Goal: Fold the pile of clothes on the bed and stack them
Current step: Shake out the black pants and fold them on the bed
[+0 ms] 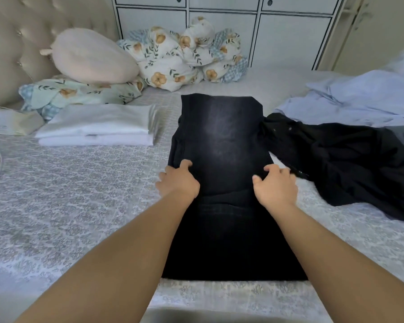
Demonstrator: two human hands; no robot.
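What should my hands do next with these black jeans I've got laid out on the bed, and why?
Probably lift the edges you grip and fold that part over. The left hand and right hand each pinch a side of the black jeans, which lie long and flat on the bed, too long to match the folded white stack.

One head-worn wide-angle view looks forward and down from close above the bed (68, 206), forearms entering at the bottom, headboard (14, 43) upper left, wardrobe (219, 31) top centre.
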